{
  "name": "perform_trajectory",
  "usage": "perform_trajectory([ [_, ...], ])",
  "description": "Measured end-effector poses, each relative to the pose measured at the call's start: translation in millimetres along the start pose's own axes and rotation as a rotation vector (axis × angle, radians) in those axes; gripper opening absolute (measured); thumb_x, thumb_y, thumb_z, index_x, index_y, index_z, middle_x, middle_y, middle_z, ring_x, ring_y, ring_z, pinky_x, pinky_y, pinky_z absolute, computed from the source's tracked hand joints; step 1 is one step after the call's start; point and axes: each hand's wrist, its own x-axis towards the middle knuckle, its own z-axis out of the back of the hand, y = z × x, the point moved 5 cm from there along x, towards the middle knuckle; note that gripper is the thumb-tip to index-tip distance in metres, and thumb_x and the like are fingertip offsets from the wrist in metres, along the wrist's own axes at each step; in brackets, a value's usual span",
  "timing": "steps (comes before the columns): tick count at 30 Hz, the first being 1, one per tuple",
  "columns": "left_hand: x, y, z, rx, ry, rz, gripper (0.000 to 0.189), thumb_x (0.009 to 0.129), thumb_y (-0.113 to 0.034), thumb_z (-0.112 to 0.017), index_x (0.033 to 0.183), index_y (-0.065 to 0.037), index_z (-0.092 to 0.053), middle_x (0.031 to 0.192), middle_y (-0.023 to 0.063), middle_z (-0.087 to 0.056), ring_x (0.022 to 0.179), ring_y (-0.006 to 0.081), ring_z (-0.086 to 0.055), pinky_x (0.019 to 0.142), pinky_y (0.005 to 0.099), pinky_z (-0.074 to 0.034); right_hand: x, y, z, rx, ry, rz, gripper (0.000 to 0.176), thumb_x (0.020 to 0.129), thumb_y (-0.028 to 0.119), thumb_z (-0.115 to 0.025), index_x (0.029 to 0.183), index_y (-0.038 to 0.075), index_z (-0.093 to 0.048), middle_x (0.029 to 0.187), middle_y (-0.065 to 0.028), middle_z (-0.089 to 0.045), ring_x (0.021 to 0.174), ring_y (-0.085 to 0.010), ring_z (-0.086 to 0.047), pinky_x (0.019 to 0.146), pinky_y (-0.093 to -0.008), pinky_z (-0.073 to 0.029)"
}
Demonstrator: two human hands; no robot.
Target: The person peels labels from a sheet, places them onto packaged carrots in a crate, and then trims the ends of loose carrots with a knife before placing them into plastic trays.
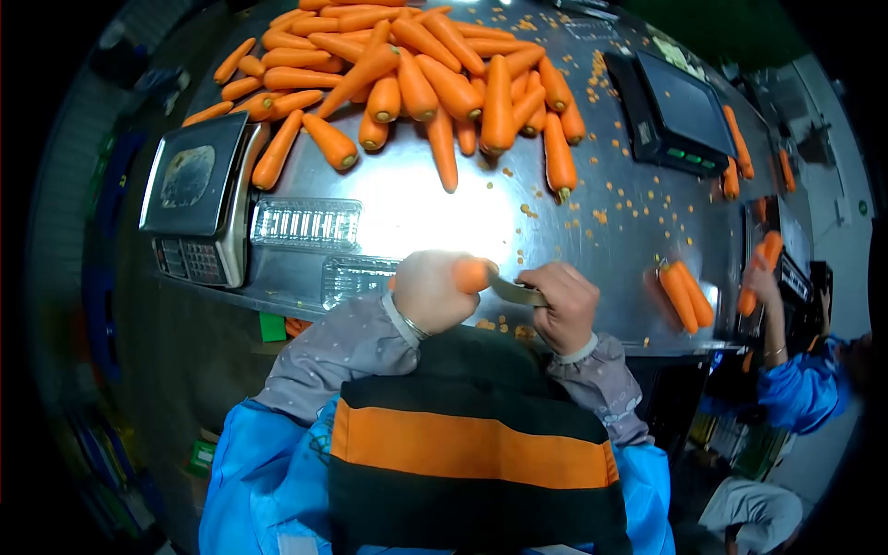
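My left hand (430,291) is closed round a carrot (473,275), whose blunt end sticks out toward the right. In my right hand (565,305) is a knife (515,293), its curved-looking metal blade reaching to the carrot's end and seeming to touch it. Just behind my left hand lies a clear plastic tray (344,279), partly covered by that hand. A second clear tray (306,225) sits farther back on the metal table (407,222). Small orange carrot slices (504,326) are scattered near the table edge between my hands.
A large heap of carrots (416,83) covers the back. Weighing scales stand at left (199,185) and right (683,113). Two carrots (686,296) lie at right. Beyond them, a co-worker's hand (762,282) holds a carrot. More slices dot the right side.
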Motion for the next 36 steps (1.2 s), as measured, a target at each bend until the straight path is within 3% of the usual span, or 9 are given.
perform_trajectory([
  [10,-1.9,0.9,10.9,0.061,-0.036,-0.004,0.016,0.062,-0.012,-0.07,0.072,-0.004,-0.061,0.064,0.0141,-0.06,0.058,0.0304,-0.059,0.054,0.0343,-0.046,11.2,8.9,-30.1,-0.085,0.003,-0.048,0.021,0.061,-0.004,-0.055,0.075,0.009,-0.063,0.065,-0.0033,-0.056,0.062,-0.0219,-0.055,0.051,-0.0314,-0.044],
  [13,-5.1,-1.4,16.2,0.094,-0.049,-0.039,0.014,0.061,-0.008,-0.067,0.072,-0.004,-0.06,0.066,0.0139,-0.06,0.061,0.0309,-0.059,0.058,0.0337,-0.047,-20.9,-62.3,-50.8,-0.153,0.187,-0.386,0.017,0.066,-0.003,-0.054,0.076,0.007,-0.063,0.07,-0.0063,-0.061,0.064,-0.0245,-0.058,0.053,-0.0305,-0.045],
  [17,-2.7,10.6,20.5,-0.071,-0.148,-0.134,0.016,0.06,-0.003,-0.066,0.074,-0.004,-0.058,0.069,0.011,-0.058,0.064,0.0252,-0.058,0.064,0.0315,-0.047,-37.2,-72.8,-48.1,0.488,0.156,-0.533,0.027,0.07,-0.002,-0.053,0.092,0.005,-0.067,0.078,-0.0031,-0.066,0.055,-0.0113,-0.053,0.051,-0.0241,-0.041],
  [19,-2.2,29.9,7.9,-0.543,0.024,0.269,0.021,0.059,0.001,-0.067,0.076,-0.004,-0.057,0.077,0.0041,-0.058,0.074,0.016,-0.057,0.07,0.03,-0.046,-23.6,-50.6,-42.5,0.628,0.211,-0.57,0.038,0.075,0.003,-0.062,0.112,0.005,-0.061,0.093,-0.0028,-0.066,0.049,-0.0009,-0.037,0.05,-0.0181,-0.035],
  [21,3.2,26.6,-2.4,-1.084,0.086,0.271,0.026,0.061,0.002,-0.068,0.083,-0.004,-0.057,0.089,0.0065,-0.058,0.085,0.0175,-0.057,0.08,0.0309,-0.046,-21.0,-35.5,-49.1,0.991,0.275,-0.643,0.052,0.073,0.005,-0.068,0.123,0.003,-0.052,0.104,-0.0052,-0.064,0.049,-0.0004,-0.036,0.049,-0.0189,-0.034],
  [23,6.2,17.4,-15.4,-1.43,0.161,0.222,0.03,0.064,0.003,-0.068,0.09,-0.004,-0.056,0.105,0.0107,-0.054,0.099,0.019,-0.053,0.089,0.0324,-0.043,-15.7,-21.7,-55.1,1.036,0.25,-0.463,0.063,0.07,0.01,-0.075,0.125,-0.002,-0.047,0.111,-0.01,-0.06,0.077,-0.009,-0.058,0.069,-0.0217,-0.048],
  [28,0.3,31.1,-6.8,-1.094,0.169,0.292,0.078,0.07,-0.009,-0.075,0.135,-0.005,-0.032,0.122,0.0136,-0.046,0.118,0.0248,-0.044,0.102,0.0377,-0.035,-20.8,-21.4,-54.7,0.965,0.238,-0.633,0.062,0.064,0.014,-0.08,0.117,-0.004,-0.052,0.104,-0.0096,-0.062,0.092,-0.0166,-0.06,0.082,-0.0282,-0.048],
  [32,-58.0,79.0,36.0,0.269,0.222,0.085,0.063,0.06,-0.023,-0.082,0.112,-0.004,-0.054,0.111,0.0148,-0.055,0.109,0.0308,-0.05,0.096,0.0417,-0.037,-16.4,-31.8,-36.6,0.587,0.029,-0.47,0.052,0.063,0.012,-0.081,0.108,0.0,-0.058,0.101,-0.0109,-0.062,0.09,-0.0184,-0.061,0.08,-0.0292,-0.049],
  [36,-114.5,118.0,38.9,0.628,0.228,0.033,0.043,0.064,-0.011,-0.072,0.105,-0.005,-0.058,0.104,0.0112,-0.058,0.105,0.0287,-0.052,0.096,0.0446,-0.035,-17.6,-45.8,-29.7,0.39,-0.057,-0.42,0.053,0.061,0.01,-0.082,0.107,-0.001,-0.058,0.095,-0.0107,-0.061,0.086,-0.0193,-0.061,0.077,-0.0296,-0.049],
])
